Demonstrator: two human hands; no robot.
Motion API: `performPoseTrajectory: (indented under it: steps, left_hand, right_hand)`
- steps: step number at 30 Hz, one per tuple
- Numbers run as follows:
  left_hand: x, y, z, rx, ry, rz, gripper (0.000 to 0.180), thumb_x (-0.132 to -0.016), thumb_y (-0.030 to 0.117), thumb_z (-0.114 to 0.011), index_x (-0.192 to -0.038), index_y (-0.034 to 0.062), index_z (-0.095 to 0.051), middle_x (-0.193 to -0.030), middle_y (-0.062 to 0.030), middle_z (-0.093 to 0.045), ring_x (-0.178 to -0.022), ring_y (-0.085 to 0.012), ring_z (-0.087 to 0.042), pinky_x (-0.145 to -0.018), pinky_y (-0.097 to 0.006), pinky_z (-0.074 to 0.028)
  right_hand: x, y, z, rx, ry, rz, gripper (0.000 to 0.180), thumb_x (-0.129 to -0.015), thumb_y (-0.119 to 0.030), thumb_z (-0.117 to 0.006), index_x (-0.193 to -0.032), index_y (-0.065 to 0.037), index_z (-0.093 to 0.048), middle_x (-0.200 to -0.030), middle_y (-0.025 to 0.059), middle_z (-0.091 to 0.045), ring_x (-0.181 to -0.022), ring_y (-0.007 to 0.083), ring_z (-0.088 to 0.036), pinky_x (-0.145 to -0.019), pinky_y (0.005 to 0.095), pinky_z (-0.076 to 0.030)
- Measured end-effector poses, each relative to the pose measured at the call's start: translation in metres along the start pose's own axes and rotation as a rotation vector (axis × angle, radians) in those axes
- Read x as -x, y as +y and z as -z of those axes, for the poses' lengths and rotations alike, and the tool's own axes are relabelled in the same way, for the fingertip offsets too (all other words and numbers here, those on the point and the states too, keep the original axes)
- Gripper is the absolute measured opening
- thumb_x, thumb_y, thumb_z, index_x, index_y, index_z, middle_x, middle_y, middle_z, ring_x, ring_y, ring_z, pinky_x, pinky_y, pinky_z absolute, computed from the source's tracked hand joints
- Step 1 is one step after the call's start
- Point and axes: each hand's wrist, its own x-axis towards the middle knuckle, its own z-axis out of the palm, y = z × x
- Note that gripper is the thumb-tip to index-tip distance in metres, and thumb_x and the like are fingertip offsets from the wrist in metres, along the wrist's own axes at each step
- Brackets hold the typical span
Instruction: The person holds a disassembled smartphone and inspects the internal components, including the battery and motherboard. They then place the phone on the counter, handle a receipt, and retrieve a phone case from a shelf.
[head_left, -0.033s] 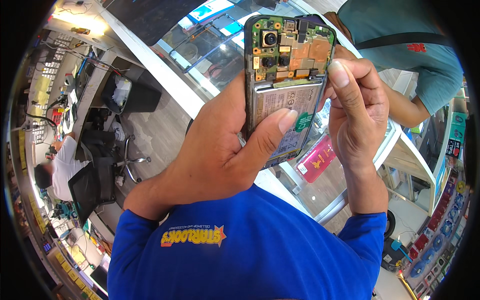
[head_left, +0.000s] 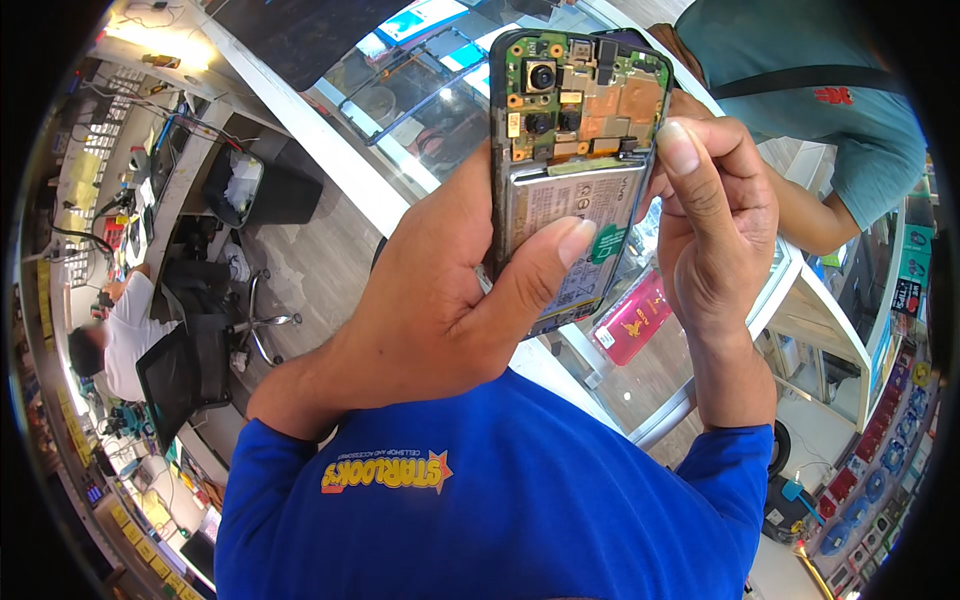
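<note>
A smartphone (head_left: 585,100) with its back cover off is held up in front of me, tilted slightly. Its upper part shows a green circuit board, camera modules and copper-coloured patches. Below lies the silver battery (head_left: 540,200) with a round green sticker. My left hand (head_left: 440,290) wraps the phone from the left, its thumb resting on the battery and its other fingers hidden behind. At the right edge, my right hand (head_left: 715,210) is closed, with thumb and bent forefinger at the rim. Whether anything small sits in that pinch is hidden.
Beneath the phone stands a glass display counter (head_left: 430,110), with a red package (head_left: 635,320) in view. Across it is a person in a teal shirt (head_left: 800,50). Left are a black bin (head_left: 240,190), an office chair (head_left: 190,370) and a seated person beside a cluttered workbench.
</note>
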Motion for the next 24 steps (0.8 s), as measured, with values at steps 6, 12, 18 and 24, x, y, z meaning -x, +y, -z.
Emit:
performPoseTrajectory:
  steps: [6,12,18,24]
  left_hand:
    - [-0.0044,0.0005,0.0014,-0.041,-0.001,-0.017,0.043,-0.106,0.017,-0.059,-0.141,-0.005,-0.046,-0.127,-0.013,-0.066,-0.114,-0.016,-0.063,-0.1,-0.032,-0.05]
    - [-0.0038,-0.0005,-0.0002,-0.022,0.003,-0.012,0.043,-0.106,0.016,-0.059,-0.141,-0.0052,-0.046,-0.126,-0.0132,-0.066,-0.114,-0.0161,-0.063,-0.099,-0.032,-0.05]
    - [-0.0044,0.0004,-0.0017,-0.016,0.004,-0.027,0.042,-0.106,0.015,-0.058,-0.141,-0.0052,-0.046,-0.126,-0.0138,-0.066,-0.113,-0.0166,-0.064,-0.098,-0.032,-0.051]
    - [-0.0044,-0.0014,-0.0028,0.0,0.011,-0.036,0.042,-0.106,0.015,-0.058,-0.141,-0.0051,-0.046,-0.127,-0.014,-0.065,-0.113,-0.0164,-0.064,-0.099,-0.032,-0.051]
  right_hand:
    - [-0.0052,0.0027,0.0026,0.016,-0.023,0.033,0.013,-0.102,-0.014,-0.068,-0.104,-0.001,-0.066,-0.091,0.0053,-0.068,-0.074,0.0092,-0.064,-0.066,0.0236,-0.053]
    - [-0.0048,0.0034,0.004,0.013,-0.03,0.051,0.013,-0.102,-0.013,-0.068,-0.105,0.0,-0.066,-0.092,0.0059,-0.068,-0.074,0.0096,-0.064,-0.067,0.0239,-0.053]
    - [-0.0053,0.0042,0.0054,-0.007,-0.049,0.075,0.014,-0.102,-0.013,-0.068,-0.106,0.0,-0.066,-0.092,0.006,-0.068,-0.075,0.0099,-0.064,-0.067,0.024,-0.053]
    - [-0.0048,0.0027,0.0038,0.0,-0.033,0.062,0.014,-0.102,-0.013,-0.068,-0.106,0.0,-0.066,-0.089,0.0053,-0.067,-0.074,0.01,-0.064,-0.067,0.0239,-0.053]
